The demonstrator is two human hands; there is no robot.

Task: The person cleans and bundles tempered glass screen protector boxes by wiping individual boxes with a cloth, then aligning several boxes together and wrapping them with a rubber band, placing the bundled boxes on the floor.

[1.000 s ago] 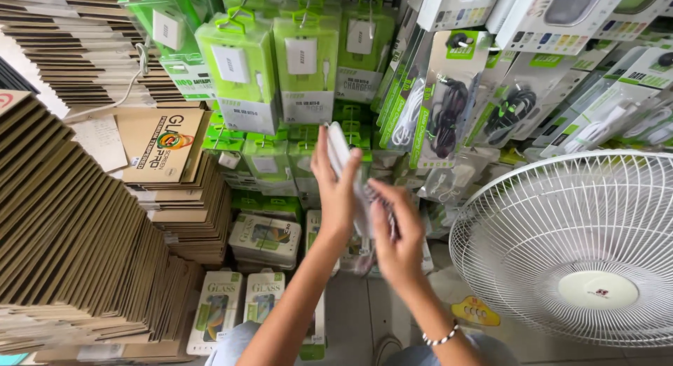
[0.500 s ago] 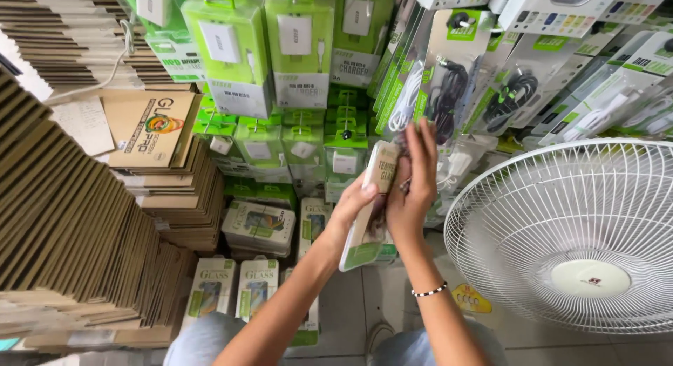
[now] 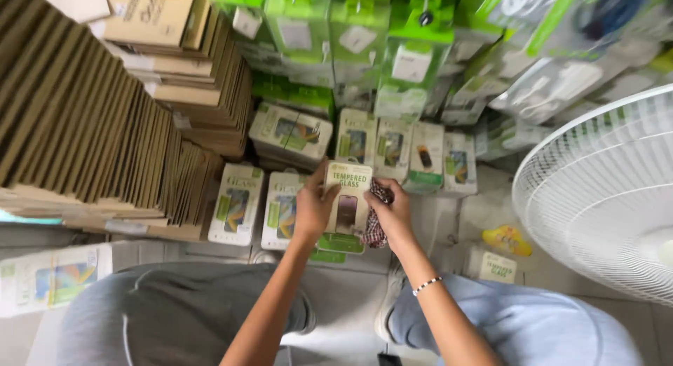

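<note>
Left hand [image 3: 314, 206] and right hand [image 3: 392, 213] both clamp the flat pack [image 3: 348, 201], checked cloth [image 3: 376, 224] bunched at 5 o'clock — wipe best with steady, flat support.

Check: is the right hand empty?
No, the right hand bunches a dark checked cloth against the flat phone-picture box that the left hand holds.

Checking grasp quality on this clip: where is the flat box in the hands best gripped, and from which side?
Grip the flat box by its long side edges, coming from the left and right. It is thin and held face up, so the edges offer narrow, opposed surfaces. The left hand already pinches the left edge; the right hand holds the right edge, along with a checked cloth.
</note>
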